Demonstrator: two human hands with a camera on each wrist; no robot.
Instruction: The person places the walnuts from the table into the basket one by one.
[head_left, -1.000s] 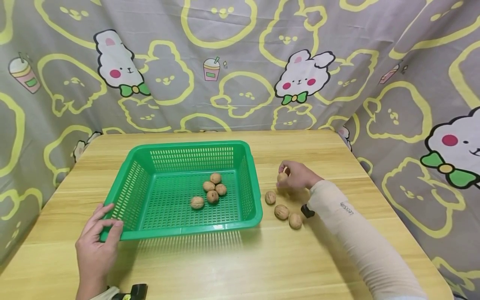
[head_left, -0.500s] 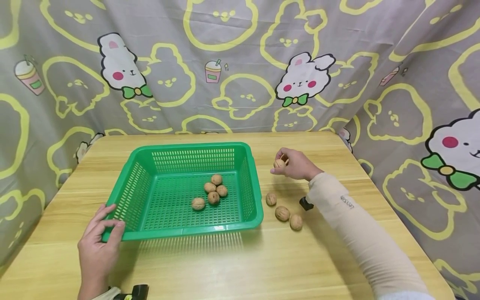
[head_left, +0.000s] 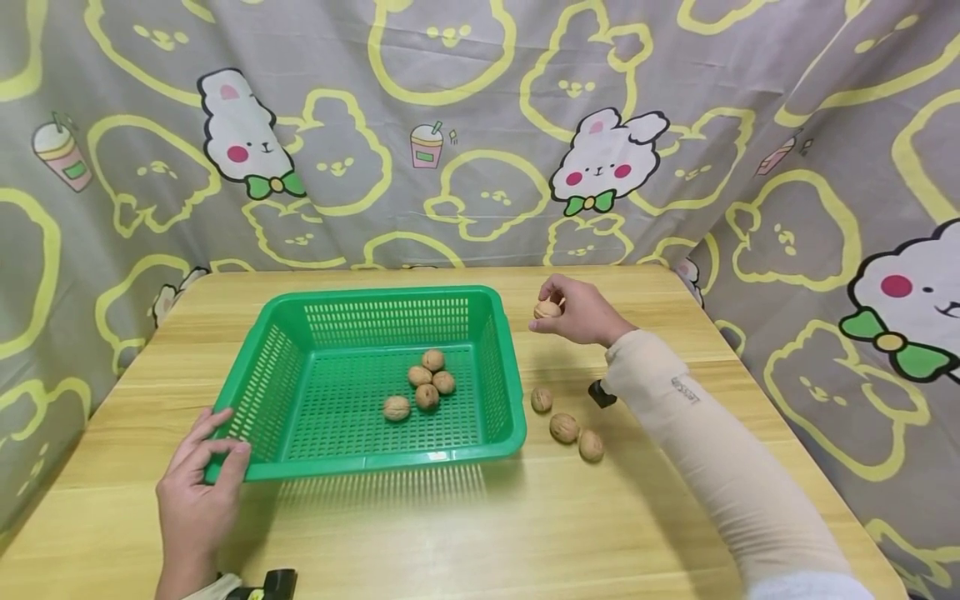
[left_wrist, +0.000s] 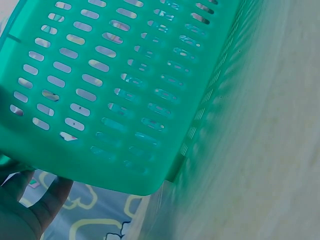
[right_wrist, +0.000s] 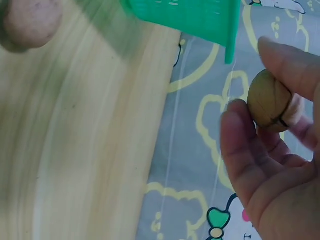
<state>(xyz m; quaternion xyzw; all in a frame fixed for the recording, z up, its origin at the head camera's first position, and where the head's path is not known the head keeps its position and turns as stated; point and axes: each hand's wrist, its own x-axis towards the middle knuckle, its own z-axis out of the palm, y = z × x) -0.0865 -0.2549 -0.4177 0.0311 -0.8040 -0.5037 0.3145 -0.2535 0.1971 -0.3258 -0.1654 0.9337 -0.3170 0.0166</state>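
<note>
A green plastic basket (head_left: pixel 375 461) with slotted walls sits on the wooden table, and several walnuts (head_left: pixel 427 397) lie in it toward its right side. My left hand (head_left: pixel 197 500) grips the near left corner of its rim, thumb in front and fingers over the edge. In the left wrist view, fingers (left_wrist: pixel 50 202) show below the basket wall (left_wrist: pixel 75 165). Raised beyond the basket's right side, my right hand (head_left: pixel 583 312) pinches a walnut (right_wrist: pixel 270 100) between thumb and fingers; a dark crack line runs along its shell.
Three loose walnuts (head_left: pixel 564 428) lie on the table (head_left: pixel 420 542) right of the basket. A grey patterned curtain (head_left: pixel 480 108) hangs behind the table and along its sides. Black wrist straps show near both sleeves.
My right hand has lifted the walnut from the table and moved it away from me and left, toward the basket's far right corner. The left hand stays on the rim.
</note>
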